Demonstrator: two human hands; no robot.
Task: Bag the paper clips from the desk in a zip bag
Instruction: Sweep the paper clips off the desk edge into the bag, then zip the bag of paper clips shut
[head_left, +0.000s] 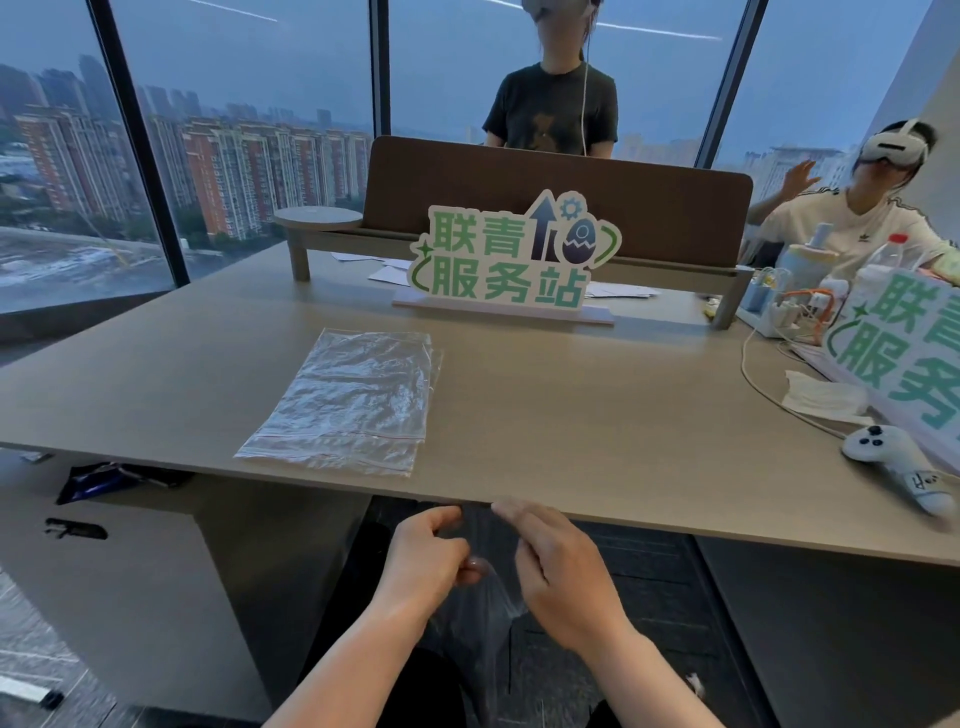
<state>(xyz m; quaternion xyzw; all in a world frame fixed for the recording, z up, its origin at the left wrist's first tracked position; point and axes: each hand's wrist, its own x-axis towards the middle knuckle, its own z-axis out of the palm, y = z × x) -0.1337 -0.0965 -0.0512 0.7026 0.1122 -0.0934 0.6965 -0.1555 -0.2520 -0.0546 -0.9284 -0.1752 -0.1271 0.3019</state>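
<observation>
Below the desk's front edge (571, 512), my left hand (423, 558) and my right hand (561, 577) both pinch the top of a clear zip bag (480, 618) that hangs down between them. The bag is thin and hard to make out against the dark floor; I cannot tell whether anything is inside. A small stack of flat clear zip bags with red seal lines (353, 400) lies on the desk, left of centre. I see no paper clips on the desk.
A green-and-white sign (511, 260) stands at the desk's back, in front of a brown divider (561, 182). At the right are a white controller (898, 465), folded tissue (826, 397), a cable, a second sign and bottles. Two persons are behind the desk.
</observation>
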